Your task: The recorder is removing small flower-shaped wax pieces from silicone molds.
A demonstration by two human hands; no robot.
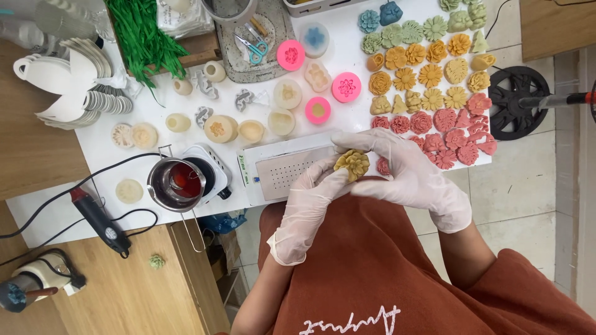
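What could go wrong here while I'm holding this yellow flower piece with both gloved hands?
Squeezing could dent the yellow flower piece pinched between left hand and right hand. The metal pot of red liquid sits near the table edge, its handle overhanging; an elbow might tip it.

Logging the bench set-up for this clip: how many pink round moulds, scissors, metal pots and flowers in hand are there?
Pink round moulds: 3
Scissors: 1
Metal pot: 1
Mustard flower held in the gloved fingers: 1
Total: 6
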